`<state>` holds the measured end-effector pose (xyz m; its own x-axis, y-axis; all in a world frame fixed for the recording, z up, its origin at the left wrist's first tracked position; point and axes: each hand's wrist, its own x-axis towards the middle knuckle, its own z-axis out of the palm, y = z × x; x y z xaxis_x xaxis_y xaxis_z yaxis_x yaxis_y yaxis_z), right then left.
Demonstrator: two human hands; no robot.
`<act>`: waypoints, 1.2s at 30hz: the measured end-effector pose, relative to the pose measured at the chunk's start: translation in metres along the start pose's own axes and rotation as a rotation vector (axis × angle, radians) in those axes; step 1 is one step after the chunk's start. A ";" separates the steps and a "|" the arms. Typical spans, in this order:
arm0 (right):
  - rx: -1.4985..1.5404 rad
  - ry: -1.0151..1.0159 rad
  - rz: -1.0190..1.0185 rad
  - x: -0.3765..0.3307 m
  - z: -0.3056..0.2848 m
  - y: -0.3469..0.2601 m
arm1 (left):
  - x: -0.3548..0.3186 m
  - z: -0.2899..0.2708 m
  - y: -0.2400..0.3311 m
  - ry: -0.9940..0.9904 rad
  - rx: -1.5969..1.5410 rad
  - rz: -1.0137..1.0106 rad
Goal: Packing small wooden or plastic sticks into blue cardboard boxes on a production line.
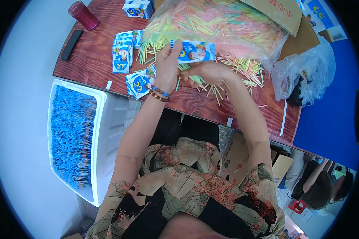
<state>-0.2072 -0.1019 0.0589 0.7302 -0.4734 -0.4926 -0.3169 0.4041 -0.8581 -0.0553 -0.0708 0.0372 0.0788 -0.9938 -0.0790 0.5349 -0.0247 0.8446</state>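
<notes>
My left hand [168,67] pinches a small blue-and-white packet [196,51] at its left end, thumb on top, and holds it above the table. Just under the packet, my right hand [211,73] curls inward with its fingers closed round some thin pastel sticks; the packet and the fingers partly hide them. Loose yellow, green and pink sticks [249,71] lie scattered around that hand. Left of my left hand lie more packets of the same kind, a flat pile [121,57] and a second group [139,84] close to my wrist.
A large clear bag of pastel sticks [215,22] spills from a cardboard box [303,44] at the back. A white foam box [99,159] full of blue packets stands left. On the table are a red cup [83,16], a black bar [71,45] and a crumpled plastic bag [307,71].
</notes>
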 end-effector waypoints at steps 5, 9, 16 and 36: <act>0.546 0.168 -0.384 0.006 0.004 0.011 | 0.003 -0.001 -0.004 0.207 -0.351 0.241; 0.863 0.261 -0.782 0.026 0.048 0.017 | -0.016 -0.003 -0.014 0.187 -0.543 -0.019; 0.779 0.476 -0.874 0.036 0.090 0.034 | -0.019 -0.018 -0.026 0.344 -0.595 -0.039; 0.504 0.605 -1.322 0.015 0.082 -0.021 | -0.052 -0.025 -0.017 0.190 -0.417 0.103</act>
<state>-0.1400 -0.0536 0.0808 -0.0712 -0.8817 0.4665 0.6605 -0.3921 -0.6403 -0.0475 -0.0162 0.0138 0.2811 -0.9502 -0.1347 0.8057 0.1574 0.5710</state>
